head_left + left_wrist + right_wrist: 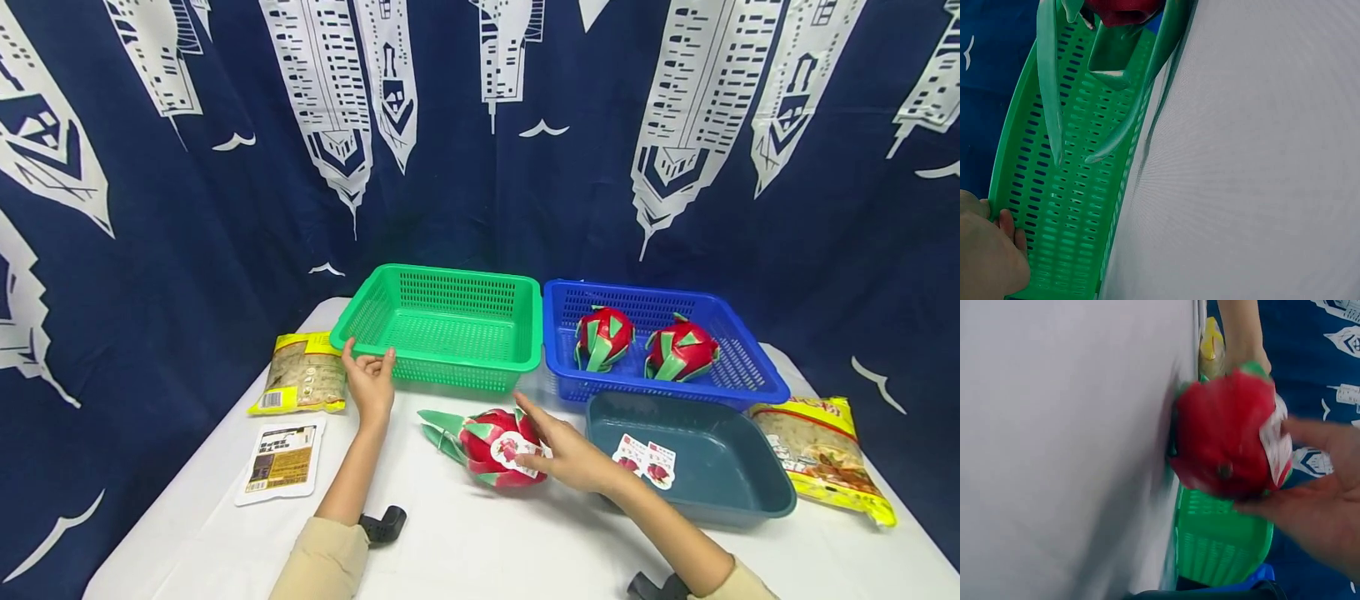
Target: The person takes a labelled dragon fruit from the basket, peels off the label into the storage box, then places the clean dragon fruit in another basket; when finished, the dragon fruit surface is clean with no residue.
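A red dragon fruit (480, 442) with long green scales lies on the white table, its leafy end to the left. It carries a white label (508, 450) with a fruit picture. My right hand (573, 454) holds it from the right, the thumb on the label and the other fingers on the far side. The right wrist view shows the fruit (1222, 434) blurred between thumb and fingers. At the front left corner of the green basket (450, 360), my left hand (371, 387) grips the rim. Nothing lies in that basket.
A blue basket (776, 390) with two dragon fruits (682, 350) stands back right. Before it sits a teal tub (727, 458) with fruit labels (658, 467) on its left side. Yellow food bags (307, 375) flank both sides; a flat white packet (283, 462) lies left.
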Motion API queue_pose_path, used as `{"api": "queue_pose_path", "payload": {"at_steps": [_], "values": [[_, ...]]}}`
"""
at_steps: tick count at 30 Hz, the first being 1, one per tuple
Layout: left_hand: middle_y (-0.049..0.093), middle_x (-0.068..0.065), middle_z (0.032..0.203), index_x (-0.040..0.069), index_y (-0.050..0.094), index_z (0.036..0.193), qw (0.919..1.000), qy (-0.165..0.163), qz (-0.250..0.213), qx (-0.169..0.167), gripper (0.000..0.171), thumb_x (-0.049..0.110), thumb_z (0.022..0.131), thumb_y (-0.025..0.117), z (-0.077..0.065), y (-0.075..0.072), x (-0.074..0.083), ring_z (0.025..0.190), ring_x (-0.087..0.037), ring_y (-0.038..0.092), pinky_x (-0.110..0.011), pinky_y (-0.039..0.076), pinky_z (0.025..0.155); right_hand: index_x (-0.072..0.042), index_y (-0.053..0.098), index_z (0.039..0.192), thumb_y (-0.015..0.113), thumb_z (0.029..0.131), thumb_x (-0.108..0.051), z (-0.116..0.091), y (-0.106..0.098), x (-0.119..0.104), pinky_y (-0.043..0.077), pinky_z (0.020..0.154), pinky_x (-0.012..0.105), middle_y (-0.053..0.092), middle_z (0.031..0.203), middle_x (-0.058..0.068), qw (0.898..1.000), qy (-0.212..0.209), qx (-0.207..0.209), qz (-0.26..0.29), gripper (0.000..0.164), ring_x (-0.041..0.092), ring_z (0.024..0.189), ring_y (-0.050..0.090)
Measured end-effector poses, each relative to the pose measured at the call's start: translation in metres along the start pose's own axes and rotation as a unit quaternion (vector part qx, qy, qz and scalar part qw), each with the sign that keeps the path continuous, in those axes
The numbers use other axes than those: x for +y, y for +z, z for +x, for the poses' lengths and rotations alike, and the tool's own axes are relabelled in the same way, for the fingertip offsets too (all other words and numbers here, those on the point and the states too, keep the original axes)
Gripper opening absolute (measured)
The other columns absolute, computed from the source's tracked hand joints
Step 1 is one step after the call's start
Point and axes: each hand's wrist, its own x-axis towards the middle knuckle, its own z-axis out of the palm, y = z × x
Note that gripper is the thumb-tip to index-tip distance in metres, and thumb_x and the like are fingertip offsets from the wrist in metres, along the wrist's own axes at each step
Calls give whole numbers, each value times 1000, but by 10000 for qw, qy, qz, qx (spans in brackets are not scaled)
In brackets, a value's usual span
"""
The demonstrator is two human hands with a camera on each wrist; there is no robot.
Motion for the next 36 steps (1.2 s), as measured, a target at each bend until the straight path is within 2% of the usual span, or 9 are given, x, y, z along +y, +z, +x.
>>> {"api": "queue_pose_path", "payload": {"at_steps": [5, 15, 20, 23, 24, 26, 29, 33, 36], "values": [[49, -12, 84, -2, 21, 140, 9999, -34, -95, 20, 68, 4, 87, 63, 4, 0, -14, 71, -8, 53, -12, 42, 60, 8, 22, 142, 60, 90, -25, -12, 10, 2, 34, 98, 49, 38, 137, 26, 9960, 337, 346, -756, 72, 37, 124, 40], [52, -5, 80, 9, 30, 139, 9967, -2, 735, 345, 67, 21, 85, 68, 7, -1, -27, 62, -11, 50, -21, 40, 55, 1, 30, 142, 58, 91, -25, -18, 22, 9, 38, 95, 48, 42, 135, 24, 9948, 601, 816, -74, 64, 36, 117, 48], [49, 2, 65, 7, 48, 120, 9892, 963, 886, 658, 39, 21, 87, 65, 5, 3, -11, 53, -7, 43, -25, 35, 55, -1, 36, 140, 60, 90, -18, -14, 29, 18, 41, 94, 43, 43, 136, 21, 9904, 508, 1124, 621, 58, 33, 114, 51], [53, -5, 63, -2, 53, 108, 9809, 1778, 691, -375, 25, 9, 88, 62, -6, 9, 23, 56, -10, 46, -24, 39, 57, -3, 40, 138, 61, 89, -13, -11, 33, 22, 39, 96, 40, 44, 137, 17, 9838, 489, 1325, 1106, 54, 30, 118, 48], [55, -8, 65, -4, 53, 106, 9726, 1992, 596, -1039, 23, 5, 87, 62, -10, 10, 34, 58, -11, 49, -24, 41, 59, -4, 41, 138, 61, 89, -11, -10, 34, 23, 38, 96, 40, 44, 137, 16, 9818, 507, 1361, 1225, 53, 29, 118, 48], [59, -9, 72, -4, 55, 107, 9399, 2197, 545, -2557, 27, 3, 84, 66, -17, 15, 44, 65, -15, 53, -28, 46, 64, -6, 41, 138, 61, 89, -10, -9, 35, 24, 39, 96, 41, 44, 136, 15, 9788, 559, 1405, 1380, 53, 29, 118, 48], [61, -3, 95, 10, 55, 121, 8627, 2013, 943, -4542, 46, 19, 80, 73, -26, 21, 39, 88, -17, 57, -38, 48, 77, -7, 41, 139, 60, 90, -11, -8, 35, 23, 39, 96, 43, 44, 137, 14, 9780, 643, 1402, 1404, 53, 29, 118, 47], [48, 4, 126, 33, 43, 136, 7693, 1764, 1980, -5813, 81, 48, 66, 79, -39, 30, 25, 116, -16, 45, -43, 42, 90, -6, 41, 139, 59, 90, -11, -8, 35, 23, 38, 97, 44, 44, 137, 15, 9783, 657, 1412, 1371, 52, 30, 120, 46], [41, 5, 133, 38, 35, 140, 7288, 1727, 2514, -6131, 94, 57, 59, 79, -47, 32, 20, 117, -13, 41, -38, 43, 88, -4, 41, 138, 59, 90, -10, -8, 36, 23, 40, 95, 42, 44, 136, 17, 9751, 705, 1460, 1512, 52, 31, 119, 46]]}}
